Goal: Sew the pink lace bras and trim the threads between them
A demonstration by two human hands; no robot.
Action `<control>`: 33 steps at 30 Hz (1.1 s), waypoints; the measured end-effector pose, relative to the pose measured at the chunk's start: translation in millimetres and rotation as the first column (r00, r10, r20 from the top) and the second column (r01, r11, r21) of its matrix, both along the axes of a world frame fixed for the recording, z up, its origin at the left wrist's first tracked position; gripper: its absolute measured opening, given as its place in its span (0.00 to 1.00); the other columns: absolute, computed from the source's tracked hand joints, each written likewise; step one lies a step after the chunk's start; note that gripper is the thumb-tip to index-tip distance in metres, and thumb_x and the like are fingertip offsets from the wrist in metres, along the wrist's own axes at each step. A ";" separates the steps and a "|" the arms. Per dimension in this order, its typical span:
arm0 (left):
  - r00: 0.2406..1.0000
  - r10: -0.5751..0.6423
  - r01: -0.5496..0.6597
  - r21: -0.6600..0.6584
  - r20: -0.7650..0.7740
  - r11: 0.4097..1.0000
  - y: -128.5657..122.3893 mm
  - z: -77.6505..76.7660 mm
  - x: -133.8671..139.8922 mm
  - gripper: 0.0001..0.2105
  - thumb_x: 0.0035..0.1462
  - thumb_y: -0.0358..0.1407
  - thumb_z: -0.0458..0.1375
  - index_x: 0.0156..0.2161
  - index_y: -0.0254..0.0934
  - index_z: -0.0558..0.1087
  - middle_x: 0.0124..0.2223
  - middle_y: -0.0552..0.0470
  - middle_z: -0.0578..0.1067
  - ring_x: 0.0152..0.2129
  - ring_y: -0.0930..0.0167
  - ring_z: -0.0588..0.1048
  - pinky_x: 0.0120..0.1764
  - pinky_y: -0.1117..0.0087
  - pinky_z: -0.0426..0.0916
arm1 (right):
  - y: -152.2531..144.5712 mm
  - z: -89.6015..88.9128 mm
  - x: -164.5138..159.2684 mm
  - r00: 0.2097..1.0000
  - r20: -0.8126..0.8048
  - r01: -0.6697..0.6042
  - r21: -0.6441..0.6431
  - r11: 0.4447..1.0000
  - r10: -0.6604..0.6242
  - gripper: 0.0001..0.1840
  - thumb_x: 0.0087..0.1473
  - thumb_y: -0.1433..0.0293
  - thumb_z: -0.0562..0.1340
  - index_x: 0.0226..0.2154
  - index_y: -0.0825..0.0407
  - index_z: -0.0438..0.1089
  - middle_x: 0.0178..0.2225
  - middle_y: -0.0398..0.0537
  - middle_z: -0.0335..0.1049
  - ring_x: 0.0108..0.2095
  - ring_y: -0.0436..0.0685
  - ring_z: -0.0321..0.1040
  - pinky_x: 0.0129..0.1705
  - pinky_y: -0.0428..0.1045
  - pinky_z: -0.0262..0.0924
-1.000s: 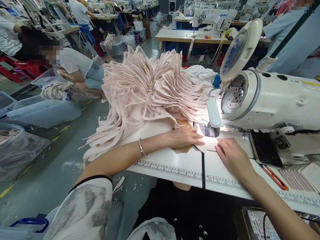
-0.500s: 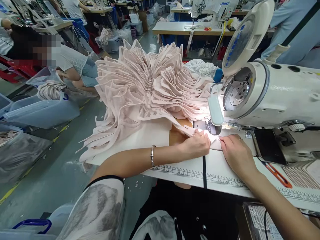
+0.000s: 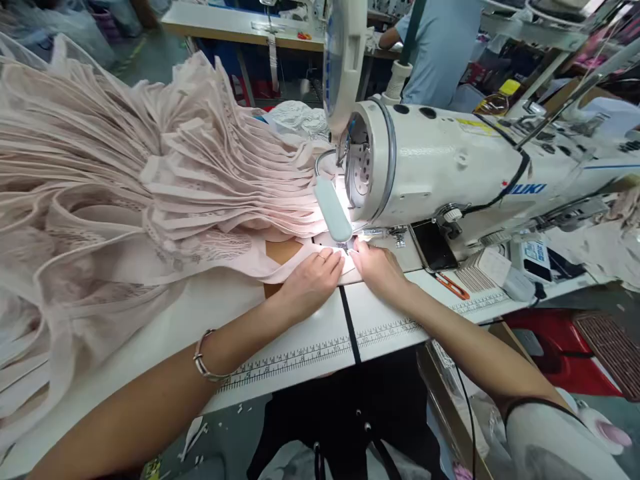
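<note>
My left hand (image 3: 314,280) is closed on the edge of a pale pink fabric piece (image 3: 280,268), close to the presser foot of a white sewing machine (image 3: 425,160). Fingertips of my right hand (image 3: 377,267) pinch the same fabric just right of the foot. A lamp's pale green head (image 3: 333,210) hangs over the needle area, and the needle itself is hidden behind it. From the held strip the cloth runs left into a large gathered heap of pink lace-trimmed garments (image 3: 210,173).
Orange thread snips (image 3: 453,285) and a dark phone-like slab (image 3: 433,245) lie right of my hands. A ruler strip (image 3: 300,360) runs along the table's front. A magnifier (image 3: 345,67) stands above the machine head. Behind it stands a person in light blue (image 3: 443,57).
My view has swung right, showing more of the machine. My right hand has come in nearer the presser foot, and both hands are now closer together on the fabric.
</note>
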State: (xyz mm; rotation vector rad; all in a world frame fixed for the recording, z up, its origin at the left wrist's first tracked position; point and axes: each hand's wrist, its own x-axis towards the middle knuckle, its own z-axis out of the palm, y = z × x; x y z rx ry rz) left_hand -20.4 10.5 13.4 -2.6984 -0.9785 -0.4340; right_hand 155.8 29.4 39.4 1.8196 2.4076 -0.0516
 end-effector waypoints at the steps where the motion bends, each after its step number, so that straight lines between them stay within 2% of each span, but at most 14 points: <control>1: 0.999 0.006 -0.004 -0.024 0.051 1.000 1.6 -1.5 -0.5 0.14 0.63 0.23 0.46 0.50 0.25 0.70 0.49 0.38 0.75 0.48 0.62 0.73 0.46 0.62 0.71 | -1.8 -4.1 0.8 1.000 -0.029 0.005 0.022 1.000 -0.004 0.17 0.63 0.67 0.47 0.48 0.57 0.63 0.33 0.56 0.74 0.33 0.60 0.70 0.32 0.49 0.52; 3: 0.980 0.065 -0.052 -0.072 0.186 0.996 2.8 -5.1 0.2 0.14 0.62 0.24 0.47 0.50 0.26 0.70 0.49 0.38 0.76 0.48 0.62 0.74 0.47 0.61 0.72 | -5.3 -10.7 3.4 0.996 -0.089 0.003 0.071 0.997 0.003 0.15 0.62 0.67 0.48 0.45 0.58 0.63 0.31 0.54 0.73 0.31 0.59 0.68 0.32 0.49 0.50; 5: 0.930 0.139 -0.096 -0.142 0.340 0.985 0.3 -8.8 3.6 0.14 0.62 0.24 0.47 0.50 0.28 0.70 0.49 0.41 0.77 0.47 0.65 0.75 0.47 0.62 0.73 | -7.1 -14.4 6.0 0.989 -0.150 0.014 0.100 0.995 0.001 0.14 0.60 0.68 0.48 0.42 0.56 0.64 0.29 0.52 0.72 0.29 0.57 0.66 0.30 0.48 0.47; 7: 0.899 0.137 -0.067 -0.180 0.416 0.981 -5.6 -11.4 8.3 0.16 0.63 0.24 0.45 0.51 0.30 0.70 0.51 0.43 0.77 0.48 0.68 0.75 0.48 0.65 0.74 | -7.5 -15.3 7.4 0.978 -0.207 0.044 0.096 0.994 -0.023 0.11 0.58 0.68 0.49 0.38 0.54 0.65 0.27 0.49 0.71 0.26 0.56 0.63 0.29 0.48 0.45; 9: 0.926 0.066 -0.008 -0.156 0.371 0.988 -12.6 -12.3 12.6 0.18 0.62 0.22 0.43 0.53 0.29 0.69 0.53 0.43 0.75 0.51 0.68 0.74 0.51 0.65 0.72 | -7.7 -14.6 7.8 0.967 -0.252 0.059 0.082 0.995 -0.037 0.09 0.56 0.68 0.51 0.35 0.53 0.64 0.26 0.48 0.71 0.24 0.55 0.61 0.28 0.48 0.43; 11: 0.965 0.017 0.013 -0.116 0.261 0.993 -17.5 -11.5 15.2 0.20 0.60 0.20 0.43 0.54 0.25 0.68 0.55 0.39 0.73 0.54 0.65 0.71 0.54 0.62 0.70 | -8.5 -13.8 7.7 0.960 -0.278 0.058 0.084 0.995 -0.032 0.09 0.56 0.69 0.51 0.35 0.53 0.64 0.26 0.48 0.71 0.24 0.55 0.60 0.27 0.48 0.42; 16: 0.998 0.025 -0.022 -0.056 0.063 0.998 -17.9 -6.8 16.5 0.19 0.61 0.21 0.44 0.55 0.21 0.68 0.56 0.35 0.72 0.55 0.59 0.69 0.55 0.59 0.69 | -10.0 -14.6 7.1 0.951 -0.309 0.055 0.095 0.994 -0.023 0.13 0.60 0.68 0.47 0.36 0.53 0.64 0.27 0.49 0.72 0.26 0.55 0.61 0.28 0.48 0.43; 21: 0.999 0.045 -0.045 0.041 0.010 0.998 -16.3 -7.0 19.1 0.19 0.61 0.21 0.44 0.54 0.18 0.68 0.55 0.34 0.72 0.53 0.57 0.71 0.53 0.59 0.69 | -6.3 -7.9 13.4 0.905 -0.425 -0.006 0.005 1.000 0.008 0.09 0.60 0.69 0.49 0.36 0.53 0.63 0.26 0.46 0.70 0.27 0.54 0.62 0.30 0.48 0.49; 23: 0.999 0.048 -0.050 0.068 0.021 0.996 -15.2 -8.5 20.2 0.18 0.60 0.21 0.45 0.53 0.18 0.68 0.54 0.34 0.73 0.53 0.57 0.71 0.52 0.59 0.69 | -4.6 -3.7 21.0 0.862 -0.503 -0.098 -0.053 0.994 0.059 0.09 0.60 0.67 0.51 0.36 0.53 0.63 0.26 0.45 0.69 0.28 0.53 0.63 0.33 0.48 0.54; 25: 0.998 0.040 -0.042 0.071 0.038 0.997 -13.3 -10.3 20.9 0.17 0.60 0.21 0.46 0.52 0.18 0.68 0.52 0.34 0.74 0.52 0.57 0.72 0.51 0.61 0.70 | -3.8 -2.4 30.4 0.823 -0.547 -0.212 -0.038 0.976 0.157 0.10 0.59 0.64 0.55 0.38 0.54 0.64 0.33 0.49 0.70 0.35 0.55 0.65 0.39 0.50 0.59; 27: 0.998 0.020 -0.024 0.061 0.059 0.998 -11.3 -11.9 21.4 0.16 0.61 0.21 0.46 0.52 0.18 0.68 0.50 0.34 0.75 0.51 0.59 0.72 0.51 0.61 0.69 | -4.3 -5.5 38.7 0.790 -0.549 -0.286 0.064 0.956 0.273 0.13 0.57 0.63 0.59 0.42 0.53 0.66 0.44 0.55 0.68 0.45 0.59 0.65 0.47 0.54 0.60; 29: 0.997 0.007 -0.011 0.055 0.082 0.998 -10.2 -12.9 22.0 0.16 0.62 0.22 0.44 0.52 0.20 0.67 0.50 0.35 0.75 0.51 0.61 0.72 0.53 0.60 0.67 | -5.8 -11.2 43.1 0.765 -0.529 -0.319 0.182 0.930 0.366 0.16 0.58 0.64 0.59 0.47 0.53 0.66 0.50 0.57 0.66 0.51 0.61 0.62 0.52 0.58 0.59; 31: 0.994 0.016 -0.022 0.050 0.108 0.998 -10.3 -12.3 23.0 0.16 0.63 0.22 0.43 0.52 0.22 0.66 0.50 0.35 0.74 0.52 0.62 0.71 0.54 0.60 0.66 | -7.9 -16.1 42.6 0.755 -0.489 -0.351 0.261 0.899 0.437 0.15 0.60 0.66 0.57 0.49 0.53 0.66 0.49 0.55 0.68 0.50 0.60 0.62 0.53 0.58 0.59; 33: 0.991 0.031 -0.033 0.009 0.127 0.999 -10.8 -9.3 23.3 0.15 0.63 0.22 0.43 0.50 0.23 0.67 0.48 0.37 0.74 0.49 0.64 0.72 0.51 0.63 0.68 | -9.9 -18.1 38.4 0.770 -0.415 -0.386 0.303 0.871 0.485 0.15 0.62 0.66 0.54 0.48 0.55 0.67 0.47 0.55 0.69 0.48 0.59 0.62 0.53 0.58 0.59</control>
